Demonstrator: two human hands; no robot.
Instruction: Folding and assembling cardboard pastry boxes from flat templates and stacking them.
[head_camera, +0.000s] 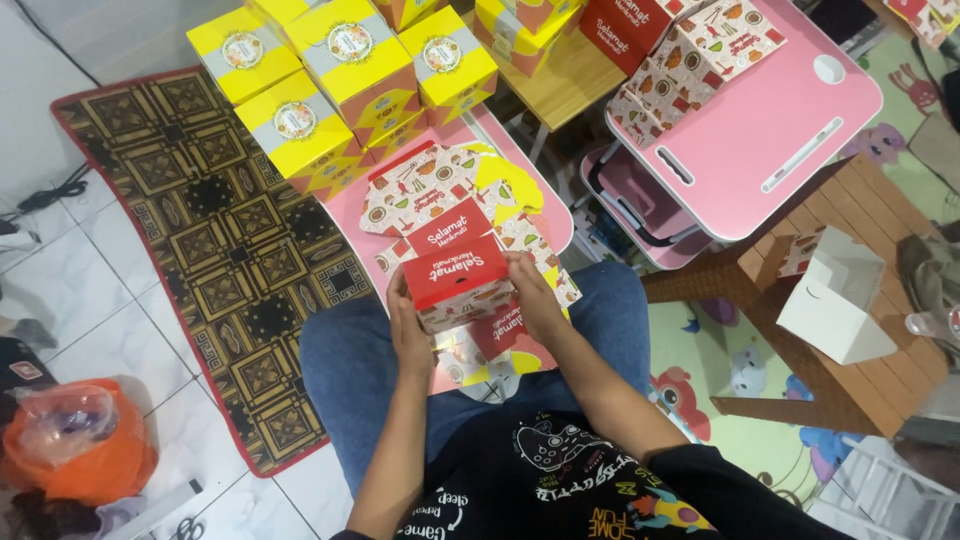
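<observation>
I hold a small red-topped cardboard box (457, 287) with patterned white sides above my lap. My left hand (405, 325) grips its left side and my right hand (535, 300) grips its right side. Under it, flat unfolded box blanks (440, 200) with the same red and food-picture print lie on a pink low table (500, 135).
Several folded yellow boxes (330, 80) are stacked at the far side, more on a wooden board (570, 80). A second pink folding table (760, 130) carries patterned blanks. A white box (840, 310) stands on a brown wooden surface at right. A patterned rug (220, 240) and an orange bag (80, 445) lie left.
</observation>
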